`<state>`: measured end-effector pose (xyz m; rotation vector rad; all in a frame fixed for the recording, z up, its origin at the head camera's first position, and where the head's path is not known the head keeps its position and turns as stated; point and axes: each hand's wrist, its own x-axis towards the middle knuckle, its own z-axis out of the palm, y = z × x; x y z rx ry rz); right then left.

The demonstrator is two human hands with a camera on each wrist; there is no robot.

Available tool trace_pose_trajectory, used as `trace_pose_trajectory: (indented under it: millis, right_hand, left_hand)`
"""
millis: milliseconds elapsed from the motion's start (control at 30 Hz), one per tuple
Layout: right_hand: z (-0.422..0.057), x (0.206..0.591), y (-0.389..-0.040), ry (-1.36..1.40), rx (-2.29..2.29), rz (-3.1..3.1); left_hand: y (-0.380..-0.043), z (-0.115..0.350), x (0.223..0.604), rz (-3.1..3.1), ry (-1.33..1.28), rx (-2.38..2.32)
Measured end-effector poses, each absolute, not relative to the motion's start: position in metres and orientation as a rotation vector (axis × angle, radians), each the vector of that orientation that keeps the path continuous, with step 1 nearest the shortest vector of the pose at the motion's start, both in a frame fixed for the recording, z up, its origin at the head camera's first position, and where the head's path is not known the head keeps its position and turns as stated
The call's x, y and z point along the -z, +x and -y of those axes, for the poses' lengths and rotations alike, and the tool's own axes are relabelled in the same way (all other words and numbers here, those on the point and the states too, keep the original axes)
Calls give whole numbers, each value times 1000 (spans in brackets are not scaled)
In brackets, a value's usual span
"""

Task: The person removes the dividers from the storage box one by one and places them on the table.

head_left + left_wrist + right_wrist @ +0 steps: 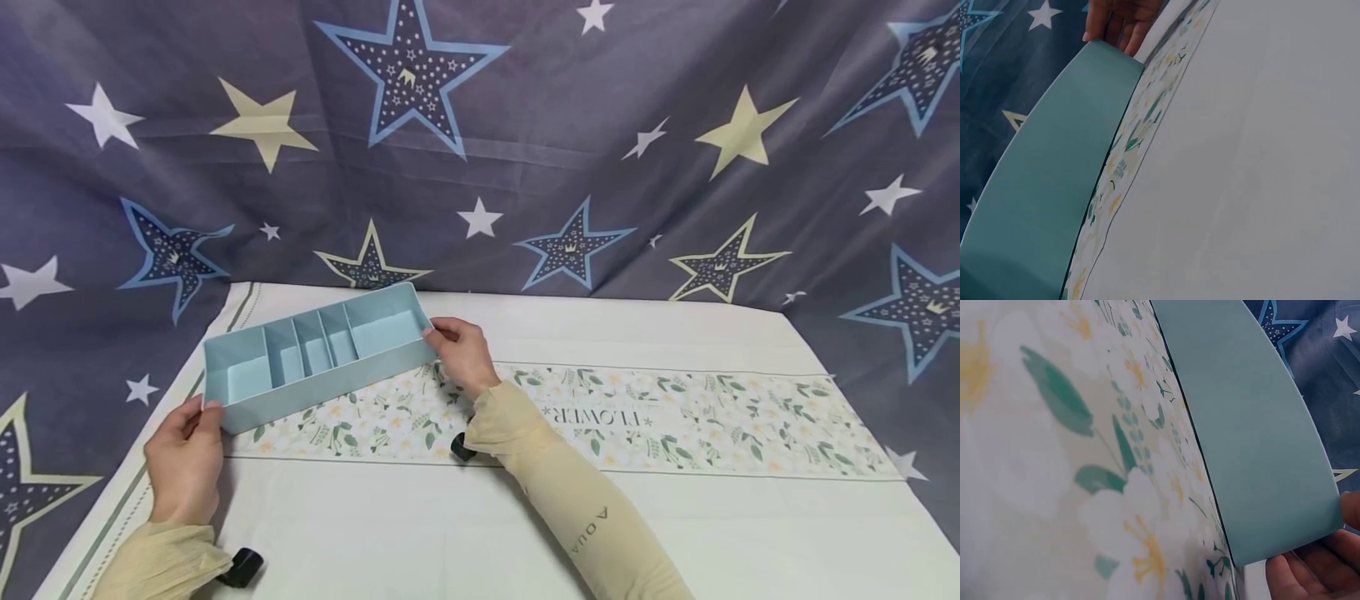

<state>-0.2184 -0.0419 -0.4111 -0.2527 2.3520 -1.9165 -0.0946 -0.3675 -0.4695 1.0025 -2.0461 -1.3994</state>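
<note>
Have blue divided box (pixel 322 386) secured, clamped by left grip (pixel 186 458) at its left end, right grip (pixel 464 354) at its right; not yet released.

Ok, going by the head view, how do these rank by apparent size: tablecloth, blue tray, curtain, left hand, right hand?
1. Curtain
2. Tablecloth
3. Blue tray
4. Left hand and right hand, unranked: the left shows larger, perhaps only from nearness.
</note>
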Motion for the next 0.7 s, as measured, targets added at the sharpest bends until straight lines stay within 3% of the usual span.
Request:
trace_pose_trajectory:
  millis: [700]
  right_hand:
    - [22, 411, -213, -177, 2015, -2305]
  left_hand:
    - [-104, 354, 470, 2152, 939, 1319]
